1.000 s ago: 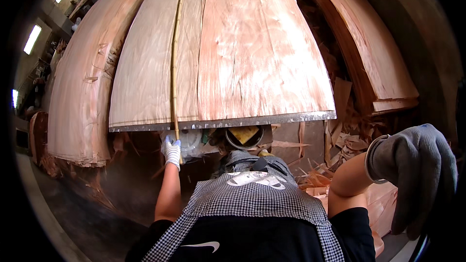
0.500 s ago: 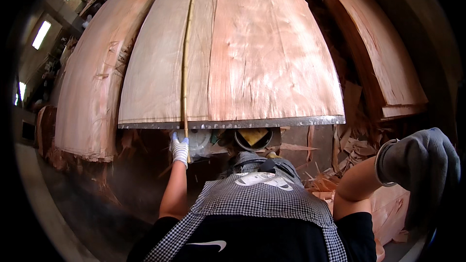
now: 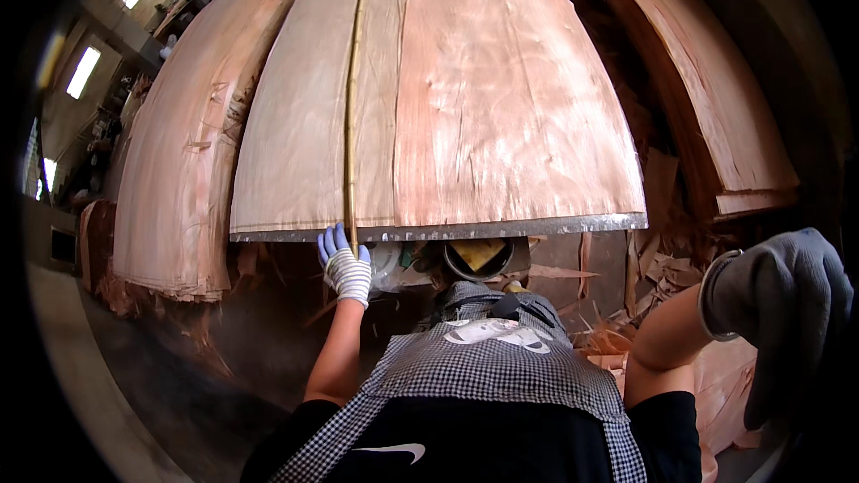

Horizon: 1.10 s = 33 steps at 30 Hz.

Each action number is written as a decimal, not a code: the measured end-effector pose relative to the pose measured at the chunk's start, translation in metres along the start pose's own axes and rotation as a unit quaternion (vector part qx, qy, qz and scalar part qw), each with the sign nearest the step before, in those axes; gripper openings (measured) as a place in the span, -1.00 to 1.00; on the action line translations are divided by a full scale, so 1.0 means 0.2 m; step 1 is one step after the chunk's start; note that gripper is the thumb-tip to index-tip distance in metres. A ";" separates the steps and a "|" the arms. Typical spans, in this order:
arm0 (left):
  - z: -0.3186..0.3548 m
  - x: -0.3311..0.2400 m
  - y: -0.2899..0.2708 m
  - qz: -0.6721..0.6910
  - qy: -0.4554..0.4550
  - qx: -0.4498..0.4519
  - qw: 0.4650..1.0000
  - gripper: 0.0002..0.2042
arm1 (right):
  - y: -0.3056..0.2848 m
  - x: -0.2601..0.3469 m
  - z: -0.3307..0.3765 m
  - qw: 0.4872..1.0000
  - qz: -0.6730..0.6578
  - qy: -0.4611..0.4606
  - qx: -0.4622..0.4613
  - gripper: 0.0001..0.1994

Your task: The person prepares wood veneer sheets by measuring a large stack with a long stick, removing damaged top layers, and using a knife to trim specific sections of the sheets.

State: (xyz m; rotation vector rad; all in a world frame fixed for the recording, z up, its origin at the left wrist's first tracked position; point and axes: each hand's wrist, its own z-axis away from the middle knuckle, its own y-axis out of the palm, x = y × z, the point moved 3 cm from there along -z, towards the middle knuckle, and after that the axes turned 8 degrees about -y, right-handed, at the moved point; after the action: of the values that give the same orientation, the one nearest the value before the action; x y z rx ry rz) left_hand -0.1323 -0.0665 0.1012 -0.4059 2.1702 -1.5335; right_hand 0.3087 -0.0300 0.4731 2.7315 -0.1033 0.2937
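Holding my left hand (image 3: 346, 272) open at the near end of the pole (image 3: 352, 125), I had its length running near to far over the veneer (image 3: 510, 134), left of centre; my right hand (image 3: 780, 291) hung farther right, its grip unclear.

You are facing a worktop (image 3: 537, 228) at 12 o'clock, where a left sheet (image 3: 291, 143) and a right sheet (image 3: 519, 107) of veneer are lying side by side, while a pole (image 3: 352, 116) is running lengthwise over the left sheet, its near end reaching your left hand (image 3: 346, 270) at 10 o'clock. Beyond the worktop's sides, a left stack (image 3: 183, 152) is lying at 10 o'clock and a right stack (image 3: 693, 80) at 1 o'clock. Between you and the worktop's near edge, a container (image 3: 506, 261) is sitting at 12 o'clock, while scraps (image 3: 667, 270) are lying at 2 o'clock.
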 end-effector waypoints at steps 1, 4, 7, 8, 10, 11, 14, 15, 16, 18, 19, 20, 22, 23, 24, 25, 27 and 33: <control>0.00 -0.05 -0.02 0.013 0.030 0.010 0.999 -0.36 | 0.00 0.00 -0.01 1.000 0.001 0.002 -0.001 -0.84; 0.02 -0.19 -0.04 0.016 0.111 0.021 0.993 -0.37 | 0.00 0.00 -0.02 1.000 0.003 0.005 0.001 -0.84; 0.03 -0.33 0.01 0.054 0.169 0.050 0.983 -0.38 | 0.00 0.03 0.00 1.000 0.001 0.002 0.001 -0.84; 0.04 -0.38 0.02 0.069 0.188 0.062 0.978 -0.39 | 0.00 0.04 0.01 1.000 0.001 0.001 0.003 -0.84; 0.06 -0.44 0.06 0.075 0.220 0.070 0.970 -0.38 | 0.00 0.04 0.02 1.000 0.001 0.001 0.001 -0.83; 0.06 -0.47 0.07 0.082 0.229 0.074 0.967 -0.38 | 0.00 0.04 0.01 1.000 0.000 0.002 0.002 -0.83; 0.08 -0.56 0.11 0.094 0.269 0.086 0.955 -0.40 | 0.00 0.03 0.00 1.000 0.002 0.005 -0.002 -0.83; 0.09 -0.60 0.13 0.093 0.279 0.097 0.951 -0.39 | -0.01 0.03 0.00 1.000 0.003 0.005 0.000 -0.83; 0.09 -0.62 0.16 0.092 0.288 0.108 0.947 -0.39 | -0.01 0.03 0.00 1.000 0.003 0.005 0.001 -0.83; 0.11 -0.66 0.18 0.087 0.303 0.119 0.942 -0.39 | 0.00 0.06 0.02 1.000 0.003 0.002 -0.002 -0.83; 0.12 -0.67 0.20 0.087 0.309 0.122 0.939 -0.39 | 0.01 0.07 0.03 1.000 0.006 0.001 -0.001 -0.82; 0.12 -0.68 0.21 0.086 0.316 0.124 0.937 -0.39 | 0.01 0.07 0.03 1.000 0.005 0.001 0.001 -0.82; 0.13 -0.68 0.24 0.081 0.321 0.140 0.933 -0.39 | 0.01 0.06 0.03 1.000 0.009 0.004 0.000 -0.82; 0.13 -0.68 0.24 0.079 0.324 0.148 0.931 -0.39 | 0.01 0.06 0.02 1.000 0.011 0.005 0.001 -0.82; 0.14 -0.67 0.26 0.073 0.323 0.156 0.930 -0.39 | 0.01 0.06 0.01 1.000 0.014 0.006 0.001 -0.82; 0.14 -0.67 0.26 0.068 0.322 0.164 0.930 -0.39 | 0.01 0.05 0.01 1.000 0.016 0.008 0.000 -0.82; 0.15 -0.66 0.27 0.048 0.316 0.176 0.931 -0.40 | 0.01 0.04 0.00 1.000 0.017 0.013 0.002 -0.82; 0.17 -0.68 0.31 0.041 0.314 0.207 0.926 -0.44 | -0.05 0.10 0.06 0.999 0.016 0.043 -0.024 -0.81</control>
State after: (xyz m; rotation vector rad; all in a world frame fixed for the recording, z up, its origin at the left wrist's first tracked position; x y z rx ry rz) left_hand 0.0034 -0.0071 0.0591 0.3638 2.1481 -2.2225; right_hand 0.3325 -0.0261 0.4629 2.6676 -0.1289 0.4111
